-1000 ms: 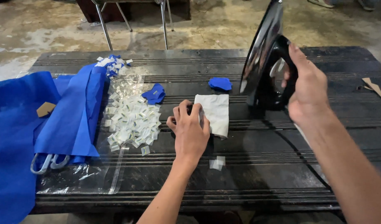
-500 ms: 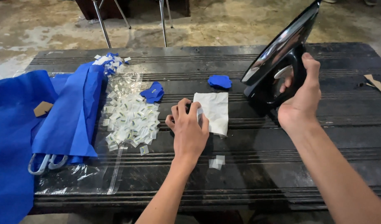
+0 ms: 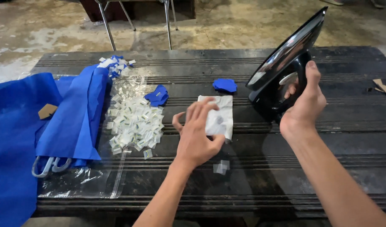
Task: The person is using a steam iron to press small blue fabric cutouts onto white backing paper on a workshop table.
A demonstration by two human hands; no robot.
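Fabric [image 3: 20, 126], blue, lay folded at the far left of the surface [image 3: 327, 176], two pale hanger hooks [image 3: 46, 166] poking out from under it. Next right, a heap of small white tags [image 3: 132, 122] sat on a clear plastic bag [image 3: 81, 183]. Two blue scraps [image 3: 157, 96] [image 3: 225, 85] lay beyond that. Left hand [image 3: 197, 136] hovered over the white cloth patch [image 3: 220, 115], grip released, fingers spread, fingertips on or just above its left edge; actual contact unclear. Patch long axis ran away from the person, near-upright in frame. Right hand [image 3: 304, 105] had its grip clenched on the handle of the black iron [image 3: 285, 69], soleplate tilted up and facing left. Iron was lifted, just right of the patch, so the patch lay down-left of it. Left hand was nearer the patch.
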